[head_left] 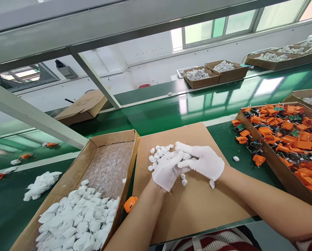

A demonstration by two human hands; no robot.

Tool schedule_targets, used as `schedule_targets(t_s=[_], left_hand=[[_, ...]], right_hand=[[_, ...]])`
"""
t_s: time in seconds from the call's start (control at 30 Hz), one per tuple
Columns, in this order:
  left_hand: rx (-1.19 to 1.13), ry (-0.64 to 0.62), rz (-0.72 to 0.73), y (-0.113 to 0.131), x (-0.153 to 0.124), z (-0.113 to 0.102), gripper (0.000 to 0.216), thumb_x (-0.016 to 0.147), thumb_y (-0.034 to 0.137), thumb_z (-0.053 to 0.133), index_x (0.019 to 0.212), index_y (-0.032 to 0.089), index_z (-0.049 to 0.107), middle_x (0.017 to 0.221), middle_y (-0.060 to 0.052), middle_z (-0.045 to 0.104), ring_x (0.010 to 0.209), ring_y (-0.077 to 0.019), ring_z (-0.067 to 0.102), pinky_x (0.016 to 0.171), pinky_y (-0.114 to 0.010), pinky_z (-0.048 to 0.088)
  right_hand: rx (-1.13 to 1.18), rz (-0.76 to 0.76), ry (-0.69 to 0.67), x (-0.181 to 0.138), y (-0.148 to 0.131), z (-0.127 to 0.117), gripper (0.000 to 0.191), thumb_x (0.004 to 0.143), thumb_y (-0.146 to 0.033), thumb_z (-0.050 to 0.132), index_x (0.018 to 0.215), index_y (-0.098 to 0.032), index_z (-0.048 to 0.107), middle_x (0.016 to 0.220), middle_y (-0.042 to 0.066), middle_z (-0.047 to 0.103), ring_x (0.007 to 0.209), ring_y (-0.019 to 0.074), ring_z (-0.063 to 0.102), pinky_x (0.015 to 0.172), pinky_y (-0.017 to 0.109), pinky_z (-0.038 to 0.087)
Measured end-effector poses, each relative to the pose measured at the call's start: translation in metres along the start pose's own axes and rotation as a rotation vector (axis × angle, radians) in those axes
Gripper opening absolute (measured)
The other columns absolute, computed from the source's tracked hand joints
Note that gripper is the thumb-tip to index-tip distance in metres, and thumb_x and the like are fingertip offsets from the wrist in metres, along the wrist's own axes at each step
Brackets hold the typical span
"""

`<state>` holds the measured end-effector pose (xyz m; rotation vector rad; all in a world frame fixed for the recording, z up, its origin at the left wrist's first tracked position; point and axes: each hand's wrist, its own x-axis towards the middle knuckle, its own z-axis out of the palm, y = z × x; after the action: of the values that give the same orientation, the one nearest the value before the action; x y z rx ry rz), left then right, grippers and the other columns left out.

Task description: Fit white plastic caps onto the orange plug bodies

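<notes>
Both my hands wear white gloves and meet over a brown cardboard sheet (195, 205) in front of me. My left hand (168, 170) has its fingers curled against my right hand (203, 161), which lies over it with fingers stretched left. A small pile of white plastic caps (160, 153) lies just left of the hands, and a few loose caps (183, 179) sit under them. Whether a cap is pinched between the fingers is hidden.
A long cardboard tray (103, 164) at my left holds many white caps (77, 219); an orange part (130, 204) lies beside it. A box of orange parts with green circuit boards (284, 136) stands right. The green conveyor belt (171, 111) runs behind, with more boxes (200, 76).
</notes>
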<state>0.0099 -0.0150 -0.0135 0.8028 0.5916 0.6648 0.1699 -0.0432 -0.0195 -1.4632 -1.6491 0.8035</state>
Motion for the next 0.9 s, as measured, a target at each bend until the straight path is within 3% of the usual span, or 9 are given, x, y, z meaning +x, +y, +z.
schedule_targets(t_s=[0.1,0.2,0.27,0.37,0.47,0.57,0.63,0.77,0.9], left_hand=[[-0.029,0.093,0.086,-0.003,0.003,0.001,0.027,0.083,0.04,0.069,0.097,0.018,0.064,0.099,-0.008,0.068,0.095,-0.023,0.068,0.055,-0.022,0.055],[-0.046,0.135,0.109,-0.007,0.003,0.004,0.028,0.083,0.043,0.067,0.099,0.02,0.062,0.098,-0.007,0.068,0.089,-0.0212,0.068,0.046,-0.019,0.051],[-0.024,0.139,0.08,-0.008,0.002,0.005,0.033,0.083,0.044,0.066,0.105,0.021,0.06,0.1,-0.007,0.069,0.085,-0.0214,0.069,0.039,-0.019,0.047],[-0.024,0.14,0.105,-0.008,0.002,0.007,0.036,0.084,0.043,0.066,0.111,0.021,0.06,0.108,-0.008,0.067,0.088,-0.0212,0.069,0.042,-0.018,0.049],[-0.069,0.12,0.166,-0.007,0.003,0.008,0.037,0.086,0.043,0.063,0.115,0.02,0.062,0.115,-0.01,0.066,0.094,-0.0217,0.068,0.046,-0.017,0.051],[-0.039,0.087,0.153,-0.009,0.002,0.009,0.039,0.088,0.042,0.06,0.119,0.02,0.061,0.124,-0.012,0.063,0.092,-0.023,0.067,0.04,-0.018,0.047],[-0.008,0.095,0.147,-0.01,0.0,0.009,0.037,0.086,0.04,0.061,0.119,0.021,0.06,0.125,-0.011,0.062,0.085,-0.0217,0.067,0.035,-0.019,0.043],[-0.075,0.12,0.182,-0.007,-0.003,0.01,0.03,0.083,0.037,0.067,0.107,0.02,0.061,0.108,-0.007,0.064,0.075,-0.0152,0.063,0.036,-0.016,0.044],[-0.102,0.087,0.098,-0.001,-0.002,0.01,0.031,0.081,0.047,0.068,0.094,0.02,0.06,0.087,-0.003,0.06,0.071,-0.0161,0.061,0.035,-0.019,0.046]], right_hand=[[-0.192,-0.039,0.011,0.0,-0.002,0.005,0.082,0.076,-0.039,0.073,0.149,-0.035,0.037,0.094,-0.004,0.073,0.069,0.0154,0.066,0.066,0.027,0.055],[-0.45,-0.201,0.066,-0.001,-0.007,0.008,0.07,0.083,-0.046,0.066,0.146,-0.029,0.043,0.13,0.007,0.064,0.074,0.0193,0.067,0.071,0.033,0.053],[-0.569,-0.266,0.074,-0.001,-0.008,0.009,0.061,0.087,-0.048,0.061,0.143,-0.028,0.048,0.141,0.01,0.056,0.072,0.0203,0.067,0.071,0.035,0.051],[-0.477,-0.278,0.081,0.0,-0.006,0.012,0.066,0.088,-0.049,0.059,0.147,-0.027,0.041,0.132,0.009,0.063,0.074,0.0197,0.067,0.072,0.033,0.052],[-0.295,-0.177,0.195,-0.001,-0.003,0.016,0.069,0.09,-0.046,0.055,0.152,-0.027,0.031,0.125,0.006,0.067,0.08,0.0187,0.067,0.073,0.031,0.054],[-0.373,-0.193,0.252,-0.003,-0.002,0.019,0.054,0.095,-0.04,0.045,0.147,-0.025,0.041,0.144,0.009,0.052,0.084,0.0194,0.067,0.072,0.032,0.054],[-0.547,-0.263,0.25,-0.004,-0.003,0.019,0.05,0.097,-0.036,0.038,0.144,-0.022,0.048,0.152,0.011,0.042,0.073,0.0189,0.065,0.066,0.034,0.051],[-0.777,-0.304,0.234,-0.002,-0.005,0.013,0.047,0.097,-0.037,0.038,0.138,-0.021,0.054,0.146,0.011,0.048,0.055,0.0164,0.059,0.056,0.035,0.044],[-0.617,-0.345,0.169,0.002,0.0,0.005,0.037,0.096,-0.042,0.044,0.125,-0.028,0.064,0.143,0.005,0.054,0.063,0.0142,0.064,0.062,0.03,0.046]])
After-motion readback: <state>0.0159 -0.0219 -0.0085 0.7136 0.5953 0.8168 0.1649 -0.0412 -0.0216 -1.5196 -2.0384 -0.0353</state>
